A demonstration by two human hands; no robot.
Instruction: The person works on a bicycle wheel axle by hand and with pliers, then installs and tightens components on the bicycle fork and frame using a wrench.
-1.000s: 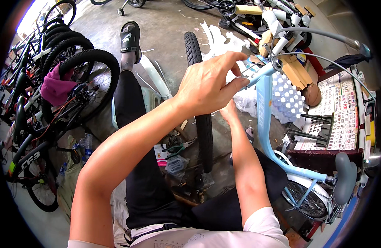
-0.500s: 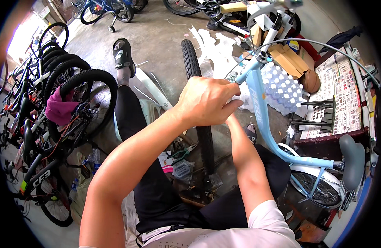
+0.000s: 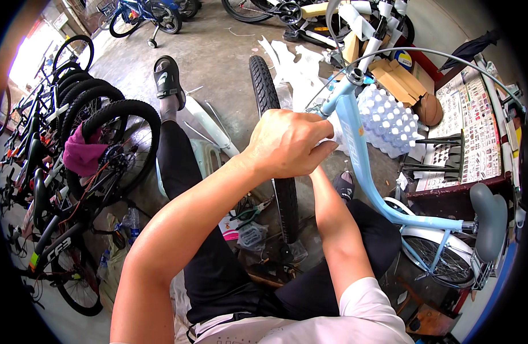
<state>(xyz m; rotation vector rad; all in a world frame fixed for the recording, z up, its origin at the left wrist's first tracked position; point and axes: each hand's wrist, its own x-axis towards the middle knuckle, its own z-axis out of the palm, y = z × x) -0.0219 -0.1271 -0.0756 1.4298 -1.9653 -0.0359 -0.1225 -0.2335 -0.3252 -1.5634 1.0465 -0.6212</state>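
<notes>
Currently close in, with left hand [image 3: 292, 143] just beside the lower end of the head tube [image 3: 339, 94] of the light-blue bicycle frame [image 3: 351, 132], slightly right of the middle of the scene. Left grip bent inward, thumb drawn toward forefinger; cannot tell whether clenched on something or merely curled, with the inner side turned away. Right hand hidden behind the left, past its own forearm [image 3: 335, 218]; cannot tell that grip either. Could go wrong through a swing or roll of the frame, judging by no visible hold on its upper end; could then knock against the black-tyred wheel [image 3: 264, 83], just to the left and passing behind the left hand. Could also snag the long grey cable [image 3: 441, 53], arching rightward from near the head tube, if turned carelessly. Might lose anything small among the pliers [image 3: 252, 212] and clear plastic box [image 3: 253, 235] on the near floor, if released too soon. Tight to the right: right leg [image 3: 370, 235], bottle pack [image 3: 387, 120], then the dark-red edge of the paper-covered bench [image 3: 456, 198]. Roomier on the far side, with bare floor [image 3: 218, 40] beyond the sandalled left foot [image 3: 169, 83], between the left-hand row of bicycles [image 3: 120, 143] and the white sheeting [image 3: 298, 69].
</notes>
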